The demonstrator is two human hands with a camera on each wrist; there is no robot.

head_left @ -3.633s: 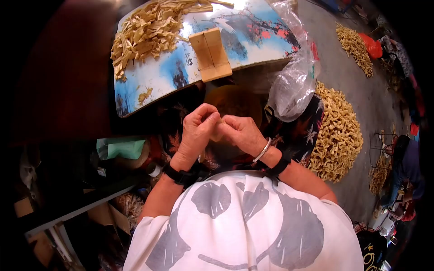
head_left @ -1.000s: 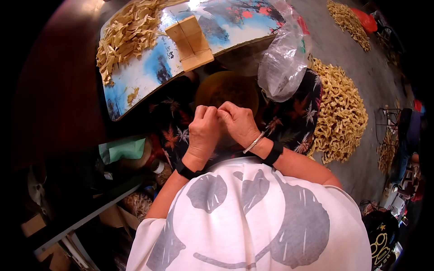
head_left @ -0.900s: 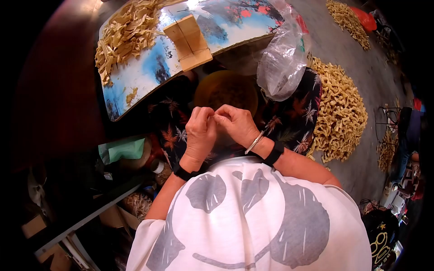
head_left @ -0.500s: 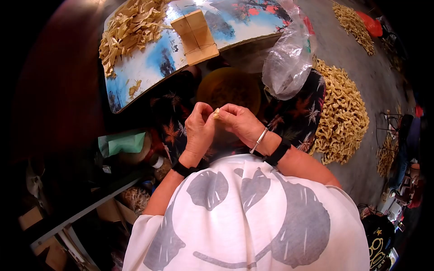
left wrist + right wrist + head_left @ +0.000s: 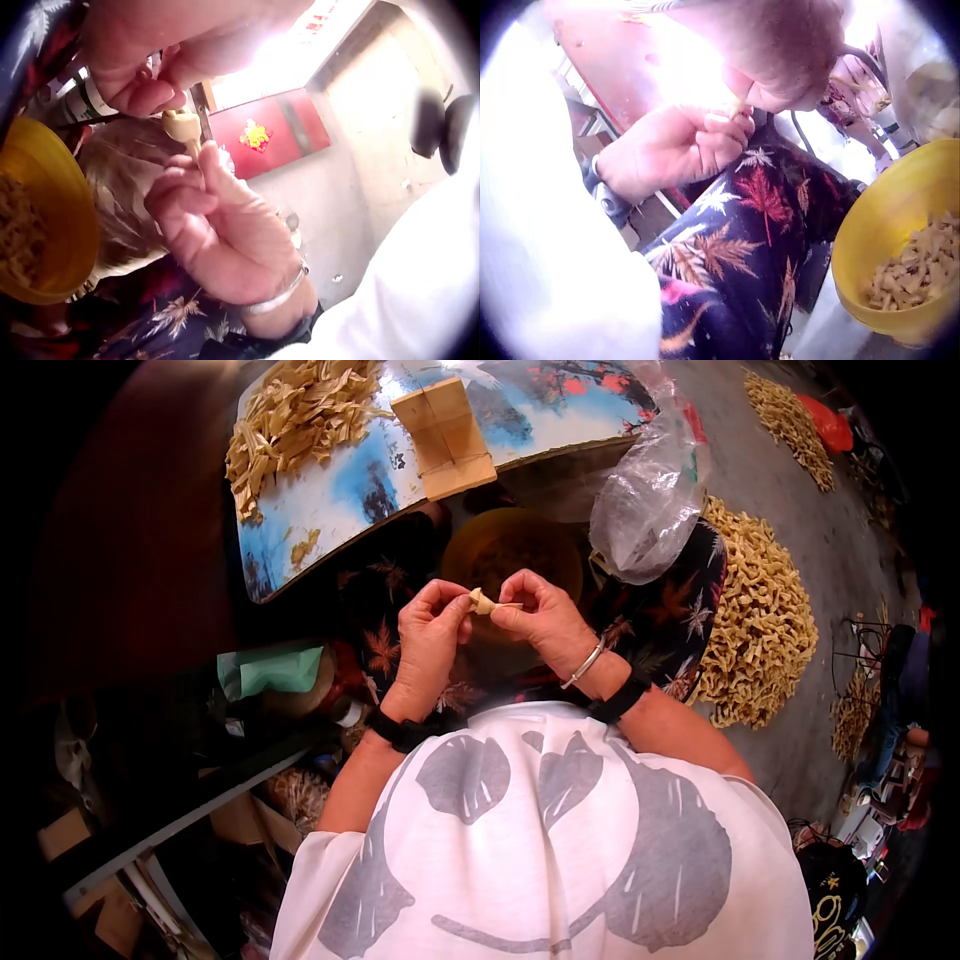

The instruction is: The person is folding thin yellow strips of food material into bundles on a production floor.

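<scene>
In the head view a small pale-yellow knotted strip (image 5: 481,602) shows between both hands, above the lap. My left hand (image 5: 428,645) pinches its bulky knotted end between thumb and forefinger. A thin tail sticks out on the other side, and my right hand (image 5: 552,630) pinches it between thumb and fingers. The left wrist view shows the knot (image 5: 182,127) close up, with the left fingertips at its top and the right thumb on its narrow stem. In the right wrist view the fingers cover most of the piece.
Below the hands sits a yellow bowl (image 5: 855,247) partly filled with small pale pieces. A painted board (image 5: 340,520) bears a heap of flat strips (image 5: 300,415) and a wooden block (image 5: 443,440). Clear plastic bag (image 5: 645,525) hangs at right; a large pile of knotted pieces (image 5: 757,620) lies on the floor.
A second ago the hands were close together with the piece hidden in the fingers. They have since drawn slightly apart, and the knot and its tail show. The head view has shifted a little.
</scene>
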